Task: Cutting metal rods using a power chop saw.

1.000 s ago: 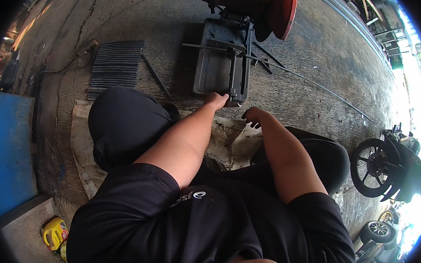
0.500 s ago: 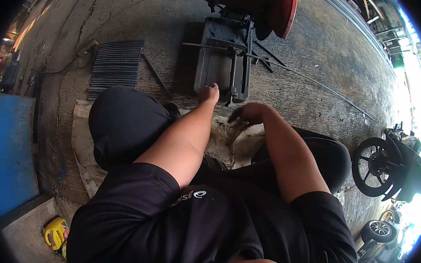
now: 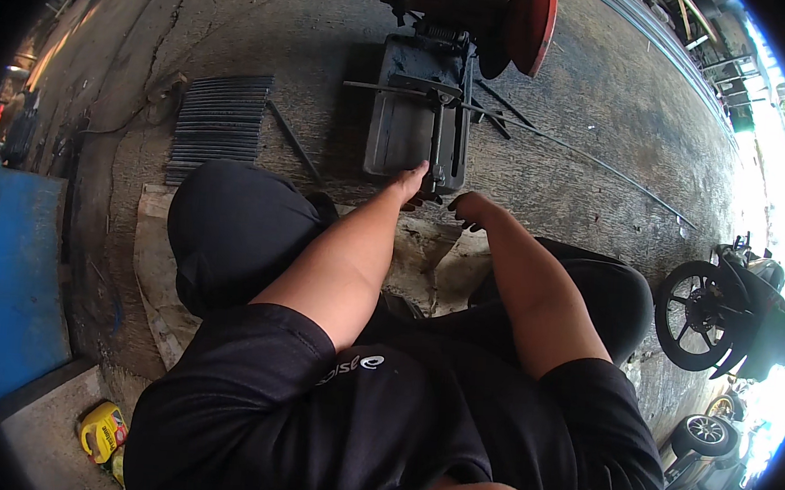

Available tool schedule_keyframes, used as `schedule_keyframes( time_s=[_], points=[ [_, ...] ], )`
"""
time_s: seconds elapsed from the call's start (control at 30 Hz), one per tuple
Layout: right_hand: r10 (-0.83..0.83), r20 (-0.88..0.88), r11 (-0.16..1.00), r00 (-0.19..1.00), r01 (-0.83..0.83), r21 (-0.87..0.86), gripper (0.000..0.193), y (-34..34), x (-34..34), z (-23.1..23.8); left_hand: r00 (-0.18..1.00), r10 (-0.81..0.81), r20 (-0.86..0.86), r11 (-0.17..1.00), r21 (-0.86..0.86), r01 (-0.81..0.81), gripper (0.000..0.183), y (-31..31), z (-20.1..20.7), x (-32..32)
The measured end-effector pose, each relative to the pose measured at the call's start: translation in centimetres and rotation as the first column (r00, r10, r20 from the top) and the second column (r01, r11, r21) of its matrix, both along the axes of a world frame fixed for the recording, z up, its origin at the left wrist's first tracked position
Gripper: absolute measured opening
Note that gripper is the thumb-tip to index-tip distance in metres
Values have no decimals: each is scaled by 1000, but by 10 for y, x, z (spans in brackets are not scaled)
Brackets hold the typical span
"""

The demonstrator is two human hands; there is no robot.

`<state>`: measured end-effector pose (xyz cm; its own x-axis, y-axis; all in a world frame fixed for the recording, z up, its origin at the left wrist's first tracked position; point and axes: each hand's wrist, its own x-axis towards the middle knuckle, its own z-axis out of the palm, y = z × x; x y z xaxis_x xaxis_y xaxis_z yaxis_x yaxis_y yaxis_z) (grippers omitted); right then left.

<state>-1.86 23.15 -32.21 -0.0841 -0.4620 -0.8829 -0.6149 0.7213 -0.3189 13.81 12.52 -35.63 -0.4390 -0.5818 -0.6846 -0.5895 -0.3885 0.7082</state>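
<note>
A cut-off saw's grey metal base (image 3: 395, 145) lies on the floor in front of me, with a clamp screw (image 3: 437, 143) running along its right side. Across the base passes a long thin metal rod (image 3: 581, 151), held at the clamp. My left hand (image 3: 408, 184) is at the base's front edge beside the screw's near end, thumb raised apart from the fingers. Just right of the screw end, my right hand (image 3: 472, 209) hangs with loosely bent, separated fingers and nothing visible in it. Whether either hand touches the screw is hard to see.
The saw's red guard (image 3: 537, 27) stands raised at the far end. Several cut rods (image 3: 219, 128) lie in a row at left, beside a dark bar (image 3: 294, 143). A motorcycle (image 3: 725, 305) is at right, a blue panel (image 3: 12, 282) at left, a yellow container (image 3: 103, 431) lower left.
My left hand has moved right and slightly nearer, from the base's front to beside the screw end. My right hand has shifted slightly right and up. The rod stays in place.
</note>
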Motion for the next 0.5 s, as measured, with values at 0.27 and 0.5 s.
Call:
schedule_keyframes(
  time_s=[0.27, 0.5],
  points=[
    [352, -134, 928, 926, -364, -80, 31, 3, -12, -35, 984, 83, -160, 840, 543, 18, 89, 4, 4, -1],
    [802, -203, 593, 562, -791, 151, 27, -5, -16, -41, 833, -424, 355, 864, -118, 490, 86, 3, -4, 1]
  ],
)
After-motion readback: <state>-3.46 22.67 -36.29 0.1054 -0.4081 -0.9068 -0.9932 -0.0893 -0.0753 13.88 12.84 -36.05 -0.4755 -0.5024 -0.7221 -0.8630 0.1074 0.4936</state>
